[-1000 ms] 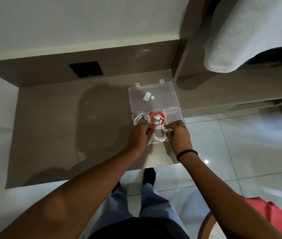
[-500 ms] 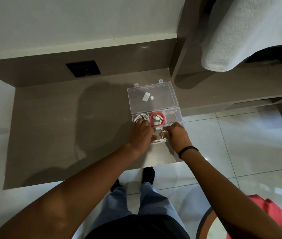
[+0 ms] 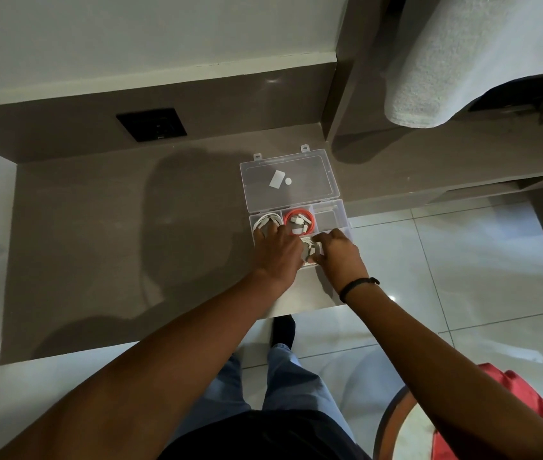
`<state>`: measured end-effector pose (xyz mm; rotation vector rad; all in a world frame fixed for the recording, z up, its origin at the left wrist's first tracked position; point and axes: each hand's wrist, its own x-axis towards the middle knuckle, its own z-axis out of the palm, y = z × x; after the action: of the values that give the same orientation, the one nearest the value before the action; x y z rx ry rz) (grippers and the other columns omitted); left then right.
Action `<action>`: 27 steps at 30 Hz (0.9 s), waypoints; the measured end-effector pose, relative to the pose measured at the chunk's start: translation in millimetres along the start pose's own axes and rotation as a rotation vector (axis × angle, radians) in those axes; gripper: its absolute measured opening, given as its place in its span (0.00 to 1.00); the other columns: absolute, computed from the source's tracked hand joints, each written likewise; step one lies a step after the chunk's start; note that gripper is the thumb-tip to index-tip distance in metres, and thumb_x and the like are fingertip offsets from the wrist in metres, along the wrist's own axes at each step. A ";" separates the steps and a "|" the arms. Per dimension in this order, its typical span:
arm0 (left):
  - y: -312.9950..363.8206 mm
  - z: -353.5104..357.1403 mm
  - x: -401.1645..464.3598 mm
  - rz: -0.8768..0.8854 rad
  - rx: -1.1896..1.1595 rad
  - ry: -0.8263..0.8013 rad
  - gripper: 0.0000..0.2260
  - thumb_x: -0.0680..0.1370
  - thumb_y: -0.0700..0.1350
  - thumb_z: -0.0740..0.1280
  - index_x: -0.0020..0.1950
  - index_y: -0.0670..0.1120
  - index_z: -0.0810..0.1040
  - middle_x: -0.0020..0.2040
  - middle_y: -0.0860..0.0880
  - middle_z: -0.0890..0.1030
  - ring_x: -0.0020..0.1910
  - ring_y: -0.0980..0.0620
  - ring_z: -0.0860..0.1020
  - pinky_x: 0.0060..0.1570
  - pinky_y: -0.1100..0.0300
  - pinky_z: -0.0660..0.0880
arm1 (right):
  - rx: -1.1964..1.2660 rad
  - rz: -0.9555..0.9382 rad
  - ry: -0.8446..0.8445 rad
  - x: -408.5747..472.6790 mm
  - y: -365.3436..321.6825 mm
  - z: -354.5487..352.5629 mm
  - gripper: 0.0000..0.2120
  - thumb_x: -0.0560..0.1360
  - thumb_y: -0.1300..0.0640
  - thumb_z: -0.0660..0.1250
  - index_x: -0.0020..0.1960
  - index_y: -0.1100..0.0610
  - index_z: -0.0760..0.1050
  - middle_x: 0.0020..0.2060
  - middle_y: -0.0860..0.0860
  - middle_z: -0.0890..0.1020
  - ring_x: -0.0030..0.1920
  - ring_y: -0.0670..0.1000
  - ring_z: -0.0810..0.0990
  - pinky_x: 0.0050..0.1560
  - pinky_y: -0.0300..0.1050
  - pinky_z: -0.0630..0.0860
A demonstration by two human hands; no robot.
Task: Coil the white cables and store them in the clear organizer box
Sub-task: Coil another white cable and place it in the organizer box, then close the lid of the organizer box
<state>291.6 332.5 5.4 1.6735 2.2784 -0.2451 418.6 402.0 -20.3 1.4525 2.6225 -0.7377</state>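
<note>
The clear organizer box (image 3: 331, 216) lies open on the brown desk (image 3: 114, 244), its lid (image 3: 290, 180) flipped back. A coiled white cable (image 3: 265, 221) fills the back left compartment and a red coiled cable (image 3: 300, 221) the back middle one. My left hand (image 3: 278, 249) and my right hand (image 3: 338, 252) press down together on another coiled white cable (image 3: 311, 247) in the front compartment. Most of that coil is hidden under my fingers. My left fingertips also reach onto the back left coil.
A black wall socket (image 3: 151, 124) sits on the desk's back panel. A grey towel (image 3: 462, 58) hangs over the shelf at the top right. The box sits near the desk's right front corner, with tiled floor (image 3: 462, 277) beyond. A red cloth (image 3: 538, 410) lies at the lower right.
Both hands have gone from holding the white coil just above the box to pushing it down into the front compartment. My left hand has spread further forward.
</note>
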 end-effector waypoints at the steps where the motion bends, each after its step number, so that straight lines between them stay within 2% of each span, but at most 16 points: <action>1: -1.3 2.3 -0.4 -0.001 -0.003 0.005 0.21 0.75 0.55 0.75 0.63 0.44 0.81 0.64 0.40 0.80 0.67 0.38 0.74 0.64 0.41 0.71 | 0.030 0.015 0.036 -2.9 1.5 0.9 0.12 0.75 0.56 0.74 0.58 0.56 0.80 0.55 0.57 0.83 0.49 0.58 0.84 0.54 0.50 0.81; 5: -3.8 8.3 -0.7 -0.005 -0.026 0.029 0.21 0.75 0.57 0.74 0.60 0.43 0.82 0.62 0.40 0.81 0.66 0.38 0.74 0.62 0.43 0.71 | 0.083 0.037 0.107 -10.1 1.9 7.8 0.08 0.76 0.58 0.72 0.54 0.57 0.83 0.53 0.57 0.81 0.47 0.58 0.83 0.52 0.48 0.81; 8: -5.1 10.9 0.3 -0.007 -0.048 0.031 0.23 0.75 0.58 0.74 0.62 0.43 0.82 0.64 0.40 0.80 0.67 0.39 0.73 0.64 0.43 0.71 | 0.050 -0.045 0.107 -12.7 2.5 10.5 0.07 0.77 0.55 0.72 0.54 0.53 0.84 0.52 0.54 0.77 0.47 0.54 0.80 0.52 0.46 0.80; 10: -5.8 13.2 0.6 -0.006 -0.048 0.046 0.23 0.75 0.58 0.74 0.63 0.43 0.82 0.65 0.40 0.80 0.67 0.39 0.73 0.65 0.44 0.71 | -0.011 -0.068 0.114 -10.7 2.5 10.6 0.06 0.75 0.53 0.74 0.51 0.52 0.84 0.51 0.53 0.77 0.45 0.54 0.80 0.49 0.48 0.83; 13: -5.5 14.1 0.7 -0.014 -0.051 0.051 0.24 0.75 0.58 0.74 0.64 0.44 0.81 0.66 0.40 0.80 0.68 0.39 0.74 0.66 0.45 0.71 | -0.074 -0.054 0.099 -6.0 -1.5 11.3 0.09 0.69 0.56 0.80 0.46 0.53 0.82 0.49 0.52 0.77 0.41 0.53 0.81 0.42 0.50 0.86; 17: -12.8 15.8 -8.3 0.014 -0.156 0.106 0.20 0.77 0.57 0.73 0.62 0.44 0.83 0.64 0.40 0.80 0.68 0.39 0.73 0.68 0.46 0.71 | -0.052 -0.025 0.074 -4.2 -3.6 7.3 0.07 0.72 0.57 0.78 0.48 0.53 0.83 0.52 0.54 0.78 0.45 0.55 0.81 0.48 0.49 0.85; 20: -32.9 18.0 -24.2 -0.005 -0.482 0.275 0.12 0.78 0.48 0.73 0.60 0.46 0.85 0.58 0.42 0.81 0.60 0.39 0.77 0.61 0.46 0.76 | 0.070 -0.062 0.132 -2.9 3.0 -5.9 0.05 0.76 0.57 0.72 0.51 0.54 0.84 0.52 0.56 0.80 0.50 0.56 0.79 0.52 0.47 0.79; 22: -54.1 19.0 -26.7 -0.148 -0.692 0.432 0.13 0.78 0.41 0.71 0.62 0.45 0.83 0.56 0.41 0.81 0.56 0.39 0.79 0.57 0.46 0.77 | 0.211 -0.008 0.208 6.2 11.3 -23.7 0.07 0.78 0.58 0.68 0.54 0.57 0.82 0.53 0.58 0.81 0.51 0.57 0.80 0.52 0.44 0.76; 23: -66.4 19.3 -22.7 -0.268 -0.789 0.458 0.14 0.79 0.40 0.70 0.64 0.43 0.81 0.57 0.40 0.82 0.56 0.39 0.79 0.59 0.46 0.77 | 0.269 0.034 0.261 15.0 16.4 -33.4 0.08 0.80 0.59 0.66 0.55 0.57 0.81 0.54 0.58 0.82 0.51 0.57 0.80 0.53 0.44 0.75; 25: -90.7 15.3 -6.6 -0.514 -1.043 0.331 0.12 0.82 0.41 0.66 0.65 0.40 0.80 0.59 0.38 0.83 0.58 0.41 0.80 0.63 0.48 0.76 | 0.354 0.150 0.288 39.2 28.3 -50.2 0.11 0.81 0.60 0.64 0.61 0.58 0.80 0.58 0.60 0.82 0.55 0.60 0.81 0.58 0.46 0.76; 27: -107.1 9.9 11.9 -0.590 -1.337 0.135 0.10 0.85 0.43 0.62 0.54 0.42 0.82 0.55 0.37 0.82 0.53 0.45 0.79 0.59 0.51 0.76 | 0.430 0.264 0.118 64.9 38.2 -59.2 0.15 0.82 0.61 0.63 0.66 0.62 0.77 0.63 0.61 0.81 0.62 0.61 0.79 0.67 0.51 0.74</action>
<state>187.8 307.4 -12.3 0.3354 2.0471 1.0544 424.1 495.5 -0.1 1.9548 2.3720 -1.2713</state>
